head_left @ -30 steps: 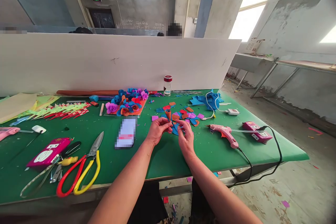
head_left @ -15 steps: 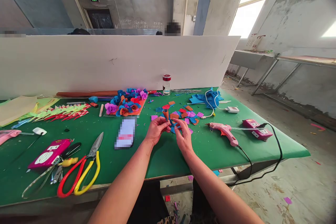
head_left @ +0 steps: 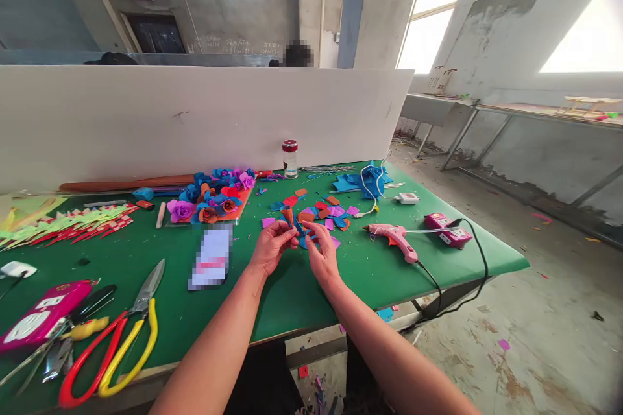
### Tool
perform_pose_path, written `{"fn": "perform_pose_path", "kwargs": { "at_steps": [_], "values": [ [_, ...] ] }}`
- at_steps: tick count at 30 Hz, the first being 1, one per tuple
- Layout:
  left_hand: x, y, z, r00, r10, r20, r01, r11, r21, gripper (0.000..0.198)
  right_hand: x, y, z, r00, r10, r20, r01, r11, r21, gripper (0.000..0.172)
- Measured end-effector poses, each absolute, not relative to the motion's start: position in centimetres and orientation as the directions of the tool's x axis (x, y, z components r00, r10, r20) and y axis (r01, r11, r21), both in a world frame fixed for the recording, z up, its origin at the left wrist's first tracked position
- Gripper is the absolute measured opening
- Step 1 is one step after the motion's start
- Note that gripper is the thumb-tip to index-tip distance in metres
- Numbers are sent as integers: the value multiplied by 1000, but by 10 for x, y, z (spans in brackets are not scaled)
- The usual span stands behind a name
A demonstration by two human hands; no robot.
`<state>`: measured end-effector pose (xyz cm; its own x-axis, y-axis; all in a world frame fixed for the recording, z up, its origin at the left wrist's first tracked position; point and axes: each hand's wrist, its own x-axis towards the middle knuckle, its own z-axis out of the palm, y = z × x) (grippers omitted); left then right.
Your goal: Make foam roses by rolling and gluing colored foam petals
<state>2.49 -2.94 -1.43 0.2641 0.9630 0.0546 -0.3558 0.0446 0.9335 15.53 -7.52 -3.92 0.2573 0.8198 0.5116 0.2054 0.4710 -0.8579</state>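
Note:
Over the front middle of the green table, my left hand [head_left: 273,245] pinches a small partly made paper flower [head_left: 288,215], with an orange rolled centre and blue paper around it. My right hand [head_left: 321,254] is beside it, thumb and fingers closed at the flower's blue paper edge. Fingers cover much of the lower flower. Just beyond the hands lie loose paper petals [head_left: 321,205] in blue, orange, red and purple. To the right rests a pink hot glue gun [head_left: 393,236] with a clear glue stick in its back.
Finished paper flowers [head_left: 209,198] sit at the left, near a phone [head_left: 212,258]. Scissors [head_left: 146,295] with red and yellow handles lie front left by a magenta box [head_left: 46,314]. A jar [head_left: 290,161] stands by the white board [head_left: 219,117]. A black cord [head_left: 479,243] hangs over the right edge.
The view has turned slightly right, so the table things sit further left. My hands stay together at the flower, the right hand's fingers slightly shifted.

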Motion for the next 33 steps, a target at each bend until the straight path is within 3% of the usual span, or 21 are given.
{"fn": "perform_pose_path", "kwargs": {
  "at_steps": [9,17,33],
  "values": [
    [26,-28,-14,276,960,55,-360,50,932,31,153,-70,-43,203,821,534,178,505,-845,39],
    [27,-29,-13,301,952,59,-361,56,931,30,154,-66,-43,178,856,485,76,480,-874,34],
    [27,-27,-14,291,955,53,-358,57,932,30,153,-73,-42,157,797,583,159,562,-812,35]
  ]
}}
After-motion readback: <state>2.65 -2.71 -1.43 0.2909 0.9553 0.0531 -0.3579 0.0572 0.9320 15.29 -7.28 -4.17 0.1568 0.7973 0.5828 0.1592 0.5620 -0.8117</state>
